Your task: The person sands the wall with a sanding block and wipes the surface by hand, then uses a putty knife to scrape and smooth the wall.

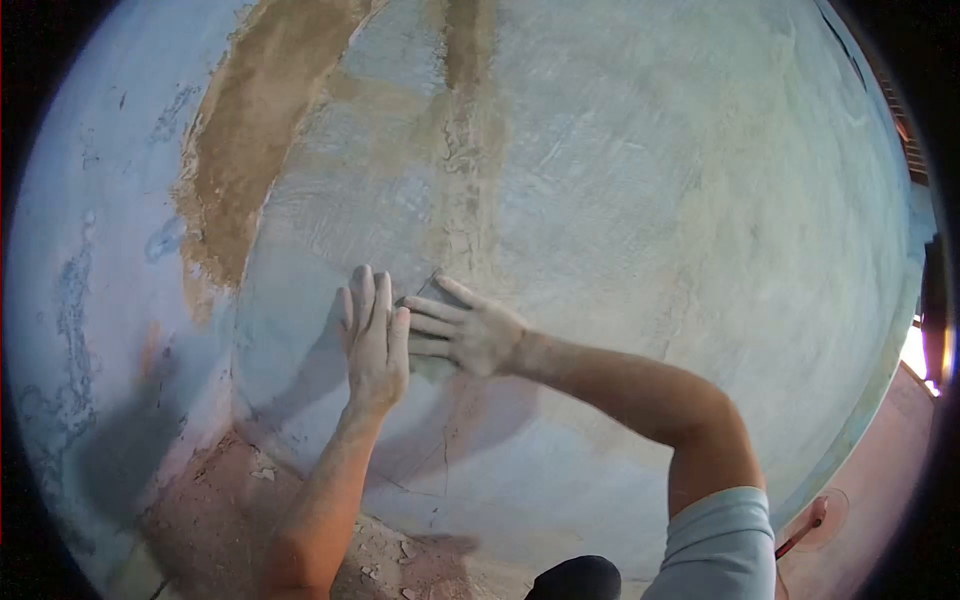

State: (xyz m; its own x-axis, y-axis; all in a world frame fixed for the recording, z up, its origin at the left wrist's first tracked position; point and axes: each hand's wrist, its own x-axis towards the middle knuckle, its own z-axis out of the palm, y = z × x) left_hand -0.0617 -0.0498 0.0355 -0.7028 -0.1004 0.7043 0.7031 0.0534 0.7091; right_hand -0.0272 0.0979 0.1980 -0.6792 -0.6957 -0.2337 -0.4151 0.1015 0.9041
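Dust covers my left hand (pixel 375 345), which is raised at the wall (pixel 620 230) with its fingers pointing up and apart. Just right of it, my right hand (pixel 470 330) lies with spread fingers pointing left, over a thin greyish sheet or pad (pixel 432 368) against the wall. The sheet's edges show above and below the right hand's fingers; the rest is hidden. My left thumb is close to the right fingertips. Above the hands runs a vertical rough strip (pixel 462 200) of patched plaster.
A broad brown patch (pixel 250 140) marks the wall at the upper left. Plaster flakes (pixel 385 555) lie on the floor by the wall's foot. A dark rounded object (pixel 575 580) is at the bottom edge. At the lower right stands a fan-like object (pixel 820 515).
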